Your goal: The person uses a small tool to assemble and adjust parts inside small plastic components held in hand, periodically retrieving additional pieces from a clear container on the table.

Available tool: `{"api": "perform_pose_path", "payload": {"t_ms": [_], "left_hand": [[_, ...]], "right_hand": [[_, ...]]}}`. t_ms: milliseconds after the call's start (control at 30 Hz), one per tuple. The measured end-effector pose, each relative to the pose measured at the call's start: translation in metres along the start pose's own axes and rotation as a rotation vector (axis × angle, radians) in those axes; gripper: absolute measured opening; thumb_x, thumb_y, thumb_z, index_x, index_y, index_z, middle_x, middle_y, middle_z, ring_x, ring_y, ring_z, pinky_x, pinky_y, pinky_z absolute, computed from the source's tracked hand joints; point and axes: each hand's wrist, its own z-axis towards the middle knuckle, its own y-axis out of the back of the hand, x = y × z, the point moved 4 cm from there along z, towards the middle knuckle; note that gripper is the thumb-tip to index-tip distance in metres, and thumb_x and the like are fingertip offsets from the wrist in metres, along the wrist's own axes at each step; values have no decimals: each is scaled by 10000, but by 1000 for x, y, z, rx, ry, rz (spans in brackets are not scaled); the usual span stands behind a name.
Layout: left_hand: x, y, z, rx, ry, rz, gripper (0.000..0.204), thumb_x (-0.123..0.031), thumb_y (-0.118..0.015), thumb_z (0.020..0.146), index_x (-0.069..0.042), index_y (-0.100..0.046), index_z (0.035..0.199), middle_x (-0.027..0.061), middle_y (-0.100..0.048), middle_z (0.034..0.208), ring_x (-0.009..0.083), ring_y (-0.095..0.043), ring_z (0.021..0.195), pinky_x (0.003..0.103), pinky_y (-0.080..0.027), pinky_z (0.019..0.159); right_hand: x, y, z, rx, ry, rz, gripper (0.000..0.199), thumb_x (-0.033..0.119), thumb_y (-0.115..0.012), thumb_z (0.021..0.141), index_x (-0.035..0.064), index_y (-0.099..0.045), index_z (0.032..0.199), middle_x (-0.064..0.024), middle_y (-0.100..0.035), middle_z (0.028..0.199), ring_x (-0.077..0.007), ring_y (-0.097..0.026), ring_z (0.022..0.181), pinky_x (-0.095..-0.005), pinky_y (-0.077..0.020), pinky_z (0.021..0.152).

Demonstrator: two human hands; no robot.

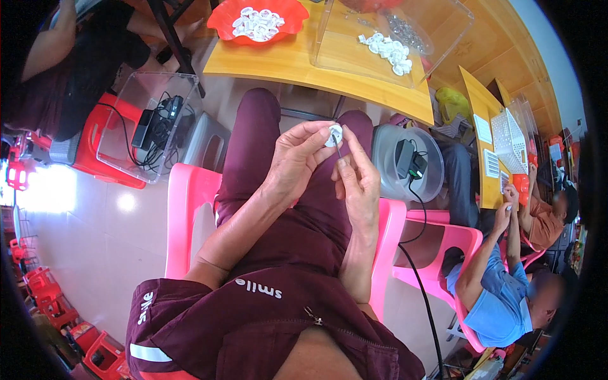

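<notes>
Above my lap, my left hand (296,154) pinches a small round white plastic piece (335,135) between thumb and fingers. My right hand (358,183) is closed around a thin dark rod-like tool (338,151), whose upper end meets the face of the white piece. Its exact kind is too small to make out. One fingertip of the right hand reaches up beside the white piece.
Ahead is a yellow table (278,65) with a red scalloped bowl (218,22) of white pieces. A clear tray (329,50) there holds more white pieces and small metal parts. Bins with cables flank me: a clear box (120,149) and a round tub (386,180). People sit nearby.
</notes>
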Motion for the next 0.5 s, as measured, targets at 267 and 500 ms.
{"api": "perform_pose_path", "payload": {"t_ms": [267, 500], "left_hand": [[-3, -1, 1, 46, -38, 38, 151, -52, -548, 869, 1, -609, 997, 123, -621, 1028, 185, -610, 948, 308, -514, 858], [-5, 0, 0, 36, 16, 71, 152, -68, -560, 867, -2, -613, 992, 116, -623, 1019, 181, -614, 924, 296, -525, 830]], "right_hand": [[-4, 3, 4, 46, -32, 170, 449, 53, -471, 873, 52, -418, 1318, 3, -473, 630, -25, -377, 442, -148, -286, 389], [-5, 2, 4, 57, -67, 215, 435, 90, -494, 870, 37, -434, 1298, -5, -486, 629, -25, -370, 431, -147, -262, 380]]}}
